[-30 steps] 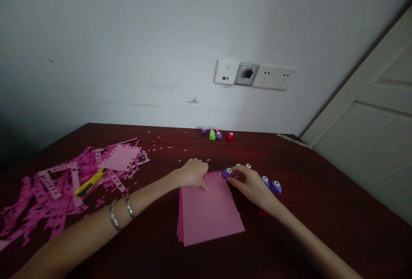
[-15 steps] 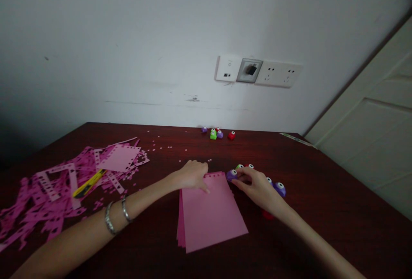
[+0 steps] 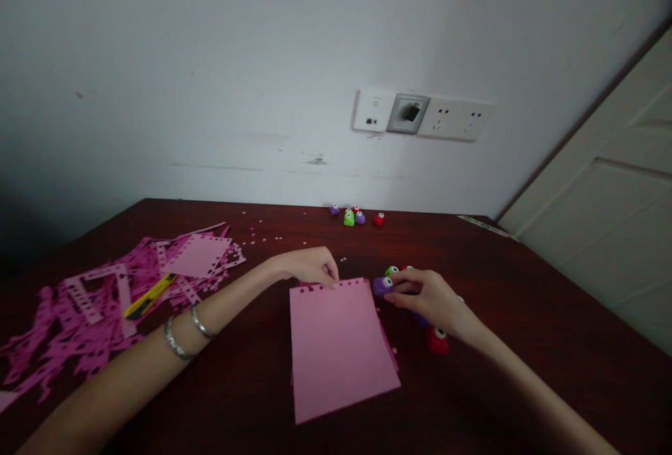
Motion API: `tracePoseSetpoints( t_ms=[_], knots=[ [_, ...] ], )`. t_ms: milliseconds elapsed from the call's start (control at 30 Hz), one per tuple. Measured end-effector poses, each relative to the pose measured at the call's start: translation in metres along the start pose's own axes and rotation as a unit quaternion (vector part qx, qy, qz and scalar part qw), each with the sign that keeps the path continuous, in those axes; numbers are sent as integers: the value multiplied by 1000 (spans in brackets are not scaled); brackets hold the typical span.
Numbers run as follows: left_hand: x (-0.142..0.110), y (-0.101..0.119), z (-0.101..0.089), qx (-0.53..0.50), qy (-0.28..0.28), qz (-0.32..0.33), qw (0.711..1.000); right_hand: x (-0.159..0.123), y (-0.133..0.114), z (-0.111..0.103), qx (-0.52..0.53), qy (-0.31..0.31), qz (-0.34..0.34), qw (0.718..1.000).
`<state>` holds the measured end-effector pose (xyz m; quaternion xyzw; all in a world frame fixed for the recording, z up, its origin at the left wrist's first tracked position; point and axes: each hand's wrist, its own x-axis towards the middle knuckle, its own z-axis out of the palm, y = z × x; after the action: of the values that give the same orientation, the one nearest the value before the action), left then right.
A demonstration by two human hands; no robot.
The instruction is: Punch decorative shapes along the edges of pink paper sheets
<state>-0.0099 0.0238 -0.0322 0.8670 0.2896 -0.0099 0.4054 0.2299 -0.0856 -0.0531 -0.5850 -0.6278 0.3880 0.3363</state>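
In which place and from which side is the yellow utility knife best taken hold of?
Probably take the middle of the yellow utility knife from above, with the grip across its narrow width. It lies slanted over pink paper scraps, its long edges exposed there. I would avoid both ends, since I cannot make out a blade.

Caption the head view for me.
Left hand at the holed edge of pink paper, right hand gripping a purple punch.

L hand (image 3: 312, 266): fingertips on top edge of pink sheets (image 3: 341, 350), holes along edge | R hand (image 3: 433, 297): grips purple eye-top unit (image 3: 383, 287) nr sheets' upper R corner | red unit (image 3: 437, 341) below R hand | yellow cutter (image 3: 150, 297) on pink scraps (image 3: 102, 311), L side
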Motion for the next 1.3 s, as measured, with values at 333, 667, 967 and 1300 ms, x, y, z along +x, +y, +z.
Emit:
tracePoseSetpoints(
  t_ms=[333,667,967,1300],
  knots=[
    [3,-18,-5,-58,-12,-11,998,-1,1,9,21,-30,-26,999],
    [1,-12,-4,-62,-18,-29,997,-1,2,13,16,-17,-31,999],
    [3,-13,-3,-58,-28,-22,998,-1,3,14,6,-12,-47,999],
    [3,-14,-1,-54,-18,-32,998,-4,0,17,-17,-6,-40,999]
  ],
)
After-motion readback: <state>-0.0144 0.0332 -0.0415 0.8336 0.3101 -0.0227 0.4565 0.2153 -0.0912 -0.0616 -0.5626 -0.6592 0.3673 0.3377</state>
